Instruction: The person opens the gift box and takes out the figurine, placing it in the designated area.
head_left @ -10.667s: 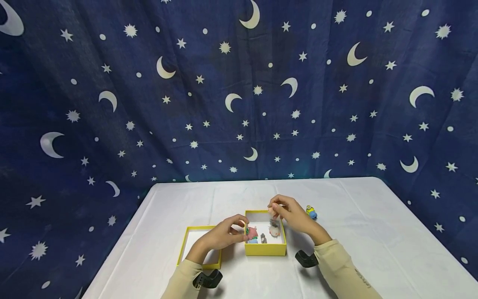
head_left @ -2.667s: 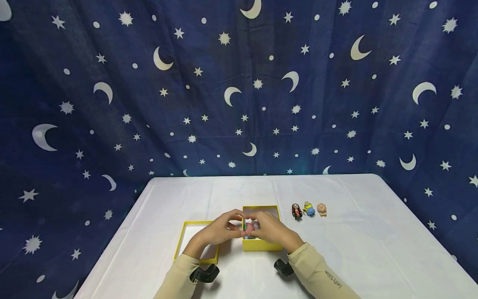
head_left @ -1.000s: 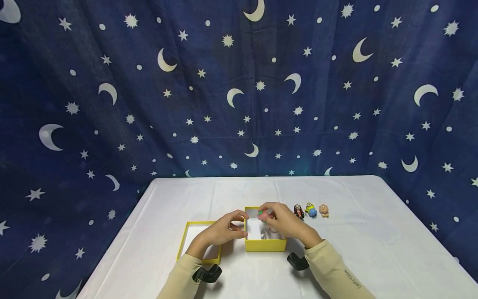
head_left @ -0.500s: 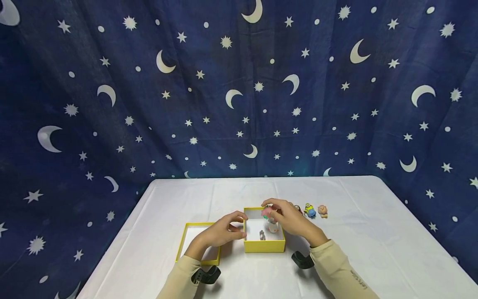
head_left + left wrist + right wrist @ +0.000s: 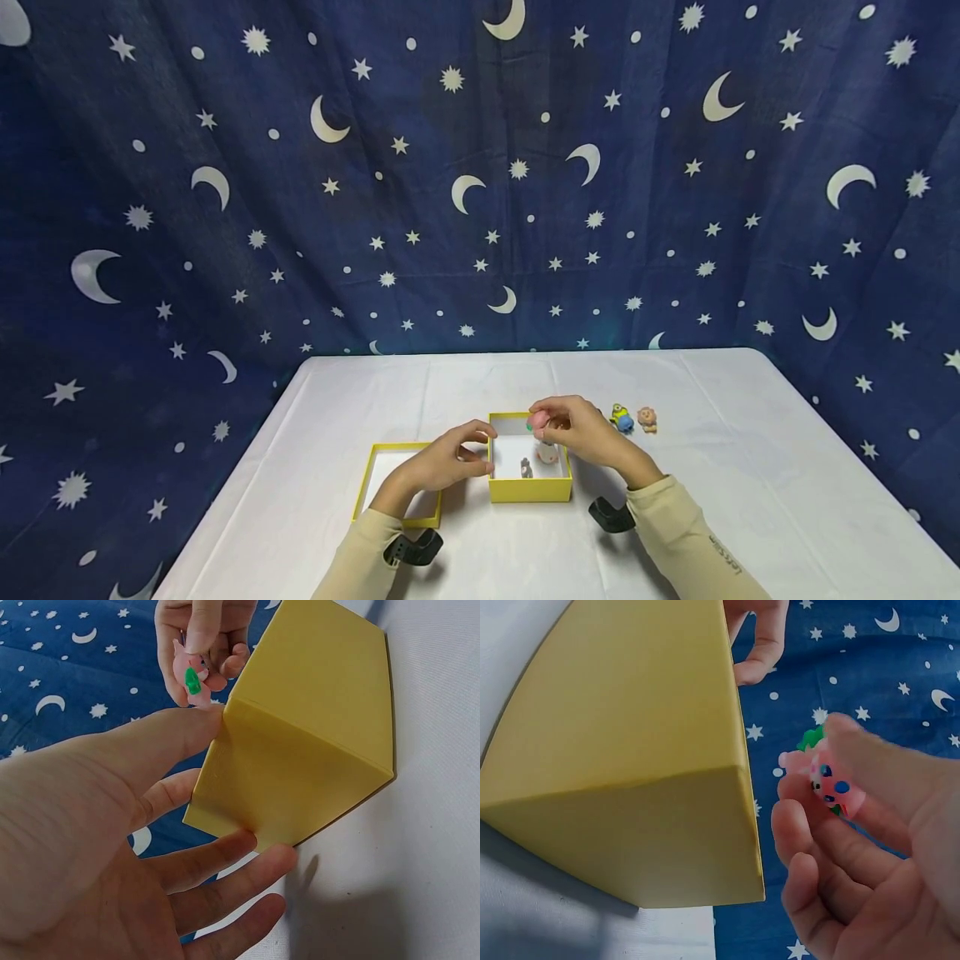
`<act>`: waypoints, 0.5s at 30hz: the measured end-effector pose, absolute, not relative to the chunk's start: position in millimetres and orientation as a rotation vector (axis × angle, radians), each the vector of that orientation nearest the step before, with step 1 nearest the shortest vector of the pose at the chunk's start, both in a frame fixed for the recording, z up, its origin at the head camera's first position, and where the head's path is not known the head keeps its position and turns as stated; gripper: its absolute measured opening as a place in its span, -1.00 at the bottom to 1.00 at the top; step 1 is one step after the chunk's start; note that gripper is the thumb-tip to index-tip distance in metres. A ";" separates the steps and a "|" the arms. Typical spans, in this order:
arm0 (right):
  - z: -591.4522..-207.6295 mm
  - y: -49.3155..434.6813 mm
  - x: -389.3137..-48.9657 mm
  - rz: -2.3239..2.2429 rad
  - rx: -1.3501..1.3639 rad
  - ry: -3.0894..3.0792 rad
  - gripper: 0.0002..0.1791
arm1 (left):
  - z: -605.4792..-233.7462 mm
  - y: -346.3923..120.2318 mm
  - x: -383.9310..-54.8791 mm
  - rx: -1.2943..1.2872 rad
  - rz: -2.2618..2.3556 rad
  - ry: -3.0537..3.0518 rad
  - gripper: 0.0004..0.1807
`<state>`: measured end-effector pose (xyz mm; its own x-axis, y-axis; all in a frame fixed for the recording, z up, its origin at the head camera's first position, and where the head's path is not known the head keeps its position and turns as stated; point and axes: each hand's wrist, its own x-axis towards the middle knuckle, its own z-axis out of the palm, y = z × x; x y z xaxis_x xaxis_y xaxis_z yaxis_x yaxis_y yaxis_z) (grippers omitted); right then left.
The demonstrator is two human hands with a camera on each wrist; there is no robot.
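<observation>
My right hand (image 5: 588,432) pinches a pink figurine (image 5: 834,780) with green parts and blue spots between thumb and fingers. It is held above the right far part of an uncovered yellow box (image 5: 531,490). In the left wrist view, the pink figurine (image 5: 190,673) shows beyond the box's edge. My left hand (image 5: 442,462) rests its fingertips against the box's left side, thumb near the front corner, fingers loosely extended. Inside the box lie a small grey figurine (image 5: 527,468) and a whitish, round figurine (image 5: 547,455).
Left of the box, partly under my left hand, lies the yellow-rimmed lid (image 5: 431,522), white inside up. Behind my right hand stand a yellow-and-blue minion figurine (image 5: 622,418) and a peach lion figurine (image 5: 647,419). A white cloth (image 5: 750,517) covers the table; a starry curtain (image 5: 480,208) hangs behind.
Since the oldest frame, the lion and a dark-haired figurine have come to stand beside the minion. The right hand has lifted the pink figurine from the box's left side and carried it rightward.
</observation>
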<state>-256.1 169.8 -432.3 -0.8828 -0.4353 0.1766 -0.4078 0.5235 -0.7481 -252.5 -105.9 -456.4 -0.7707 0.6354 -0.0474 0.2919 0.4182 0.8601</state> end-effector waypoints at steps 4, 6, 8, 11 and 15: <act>-432.7 168.4 -255.0 -1.343 -0.721 2.728 -0.78 | -456.3 -106.2 -252.0 0.796 1.292 2.305 -0.53; -432.5 167.3 -254.2 -1.362 -0.691 2.755 -0.82 | -456.2 -106.5 -251.7 0.797 1.293 2.298 -0.52; -431.9 166.7 -253.5 -1.375 -0.655 2.789 -0.84 | -455.9 -106.6 -251.6 0.796 1.293 2.297 -0.52; -431.2 166.6 -253.2 -1.392 -0.641 2.818 -0.82 | -455.3 -106.6 -251.2 0.796 1.295 2.295 -0.52; -431.2 167.5 -253.6 -1.446 -0.687 2.775 -0.76 | -454.4 -106.8 -251.0 0.796 1.301 2.293 -0.53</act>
<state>-253.6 167.5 -431.2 -0.9062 -0.3431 0.2472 -0.3991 0.5011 -0.7678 -251.0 -106.8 -454.4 -0.7649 0.6421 -0.0524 0.2845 0.4097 0.8667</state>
